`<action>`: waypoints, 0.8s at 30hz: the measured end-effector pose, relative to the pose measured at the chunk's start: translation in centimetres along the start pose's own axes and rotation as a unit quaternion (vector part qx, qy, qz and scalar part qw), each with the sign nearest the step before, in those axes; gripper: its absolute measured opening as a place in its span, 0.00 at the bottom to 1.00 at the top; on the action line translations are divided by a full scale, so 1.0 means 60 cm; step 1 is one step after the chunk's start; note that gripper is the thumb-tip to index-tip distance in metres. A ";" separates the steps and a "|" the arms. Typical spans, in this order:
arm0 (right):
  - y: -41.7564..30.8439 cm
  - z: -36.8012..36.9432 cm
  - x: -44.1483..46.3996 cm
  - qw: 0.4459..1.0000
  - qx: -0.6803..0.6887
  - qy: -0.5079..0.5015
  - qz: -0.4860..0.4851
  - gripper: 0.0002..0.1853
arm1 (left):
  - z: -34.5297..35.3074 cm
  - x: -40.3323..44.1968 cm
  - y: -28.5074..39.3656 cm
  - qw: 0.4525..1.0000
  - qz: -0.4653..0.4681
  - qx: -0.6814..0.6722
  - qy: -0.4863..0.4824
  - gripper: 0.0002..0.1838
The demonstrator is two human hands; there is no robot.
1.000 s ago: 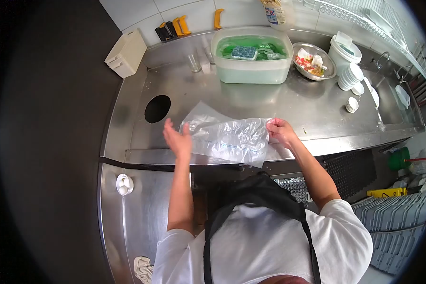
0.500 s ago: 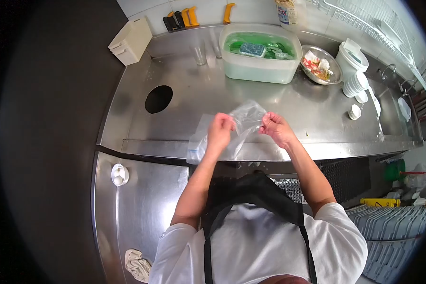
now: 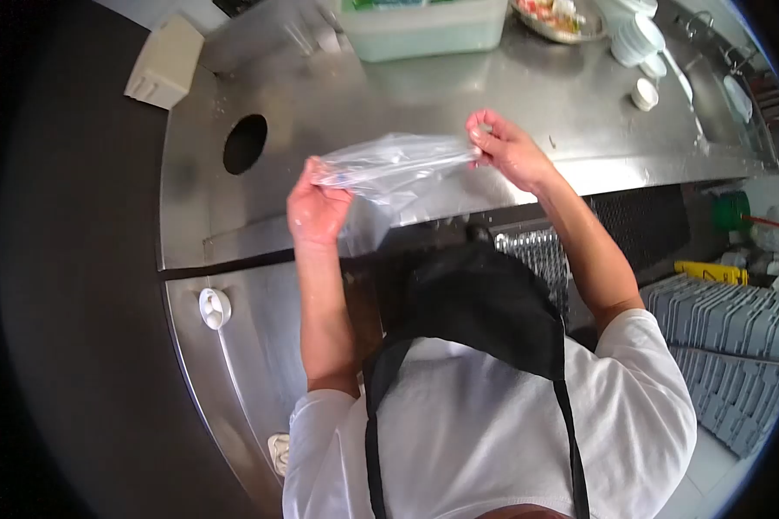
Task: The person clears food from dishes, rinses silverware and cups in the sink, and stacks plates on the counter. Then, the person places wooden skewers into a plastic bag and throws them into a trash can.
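A clear plastic bag is stretched sideways between my hands, above the front edge of the steel counter. My left hand grips its left end, thumb and fingers closed on the film. At the other end, my right hand pinches the bag between thumb and fingers. The film is creased and see-through, with a small bluish mark near my left hand.
A round hole opens in the steel counter. Behind stand a tub of green liquid and a metal bowl of food scraps. White cups stand right; a small bowl sits lower left.
My hands have moved farther apart, the left one leftward, pulling the bag out lengthwise. The view has shifted, so the counter and tub appear higher in it.
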State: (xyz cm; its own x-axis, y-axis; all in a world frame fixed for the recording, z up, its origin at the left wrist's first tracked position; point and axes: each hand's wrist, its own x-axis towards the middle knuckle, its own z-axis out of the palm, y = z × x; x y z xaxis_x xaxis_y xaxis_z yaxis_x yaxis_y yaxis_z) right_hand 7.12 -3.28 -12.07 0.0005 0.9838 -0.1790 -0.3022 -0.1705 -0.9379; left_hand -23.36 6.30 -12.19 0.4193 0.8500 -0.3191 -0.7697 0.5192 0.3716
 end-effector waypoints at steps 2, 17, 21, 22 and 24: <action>0.000 0.004 -0.016 0.996 -0.075 -0.018 -0.047 0.13 | -0.030 -0.018 0.023 0.996 -0.011 -0.075 -0.036 0.07; 0.051 0.046 -0.061 0.970 -0.228 -0.082 0.032 0.19 | -0.055 -0.065 -0.026 0.955 0.075 0.286 0.034 0.11; 0.035 0.084 -0.026 0.945 -0.221 0.186 -0.155 0.24 | -0.038 -0.056 -0.080 0.959 -0.002 0.283 0.014 0.05; 0.020 0.095 -0.024 0.878 -0.294 0.267 -0.268 0.23 | -0.037 -0.057 -0.084 0.961 -0.008 0.275 -0.007 0.06; 0.003 0.107 -0.029 0.772 -0.359 0.323 -0.413 0.19 | -0.038 -0.054 -0.092 0.954 0.010 0.300 -0.007 0.03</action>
State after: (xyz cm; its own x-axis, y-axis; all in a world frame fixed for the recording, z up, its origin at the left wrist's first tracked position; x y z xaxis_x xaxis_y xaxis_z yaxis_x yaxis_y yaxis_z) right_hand 0.93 -4.69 -10.02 0.4556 0.5791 0.6760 0.6629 0.2861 -0.6919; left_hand -21.59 0.47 -15.21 0.4171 0.8595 -0.2955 -0.3664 0.4566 0.8107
